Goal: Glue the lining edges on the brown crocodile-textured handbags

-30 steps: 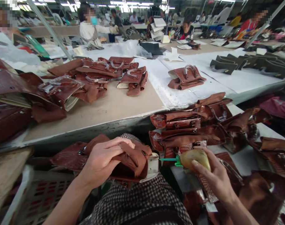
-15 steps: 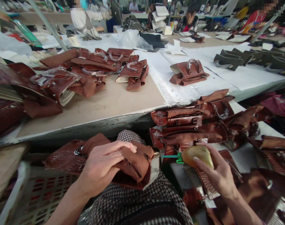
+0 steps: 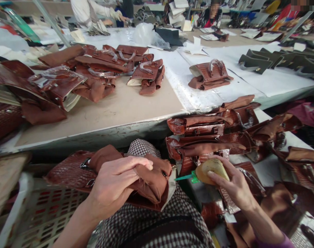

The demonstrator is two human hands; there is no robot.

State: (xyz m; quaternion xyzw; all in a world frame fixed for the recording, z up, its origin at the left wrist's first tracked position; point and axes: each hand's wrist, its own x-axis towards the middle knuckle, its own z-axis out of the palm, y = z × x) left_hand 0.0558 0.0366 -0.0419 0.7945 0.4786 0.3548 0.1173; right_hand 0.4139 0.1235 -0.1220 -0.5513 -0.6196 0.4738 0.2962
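My left hand (image 3: 118, 182) is closed on the brown cloth lining of a reddish-brown crocodile-textured handbag (image 3: 69, 170), which lies across my lap. The lining bulges out, and a pale edge shows at the bag's right end. In my right hand (image 3: 233, 182) is a yellowish squeeze bottle (image 3: 212, 171) with a green collar and a thin blue-green nozzle. Its nozzle points left, with the tip at or just beside the pale edge; whether they touch I cannot tell. My left fingertips pinch a fold of the lining.
Several similar brown handbags (image 3: 208, 144) lie to my right. More brown bags (image 3: 105, 65) and dark green pieces (image 3: 257, 62) are on the long table (image 3: 125, 106) ahead. A white plastic crate (image 3: 27, 203) stands at my left. Other people sit farther back.
The bottle in my right hand has shifted slightly left, and its nozzle now slants down toward the bag's pale edge. My left hand keeps its hold on the lining.
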